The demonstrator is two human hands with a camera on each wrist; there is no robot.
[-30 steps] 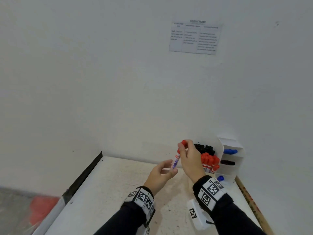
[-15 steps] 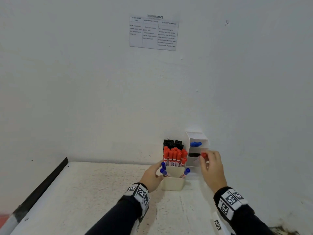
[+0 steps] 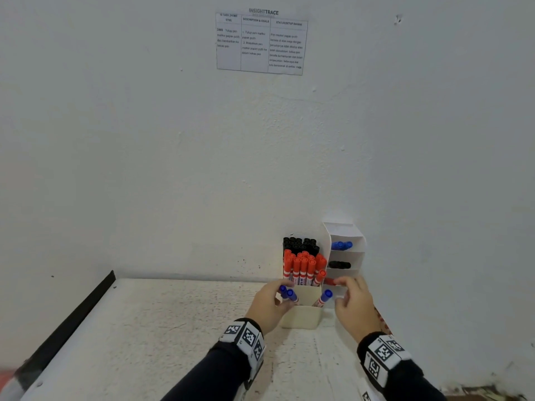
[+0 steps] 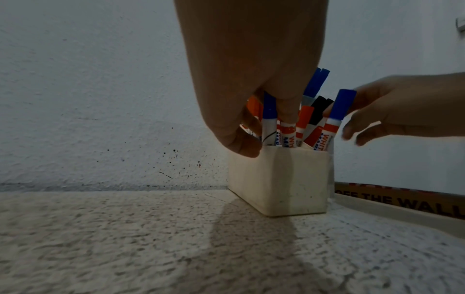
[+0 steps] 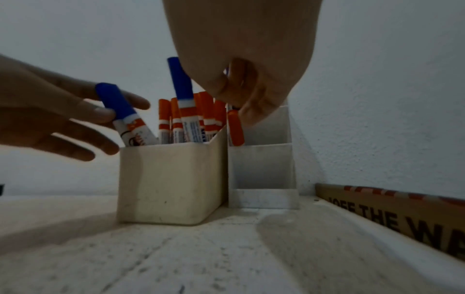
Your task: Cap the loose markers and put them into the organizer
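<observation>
A cream organizer (image 3: 301,319) (image 4: 281,179) (image 5: 166,183) stands against the wall, packed with black, red and blue capped markers. A white tiered rack (image 3: 346,231) (image 5: 264,165) adjoins it on the right, with blue and black markers lying in its upper shelves. My right hand (image 3: 344,285) (image 5: 241,95) pinches a capped red marker (image 3: 330,282) (image 5: 235,129), whose lower end is inside a lower shelf of the rack. My left hand (image 3: 282,293) (image 4: 264,123) rests on the organizer's left front corner. Its fingers touch the blue markers there.
The organizer sits at the back right of a speckled white table (image 3: 159,328) in a wall corner. A printed cardboard strip (image 5: 402,214) runs along the right wall. The table's left edge is black (image 3: 72,319). A paper sheet (image 3: 260,43) hangs on the wall.
My right hand took the red marker away from my left hand, carried it right to the rack and lowered it into a shelf. My left hand went to the organizer's left corner.
</observation>
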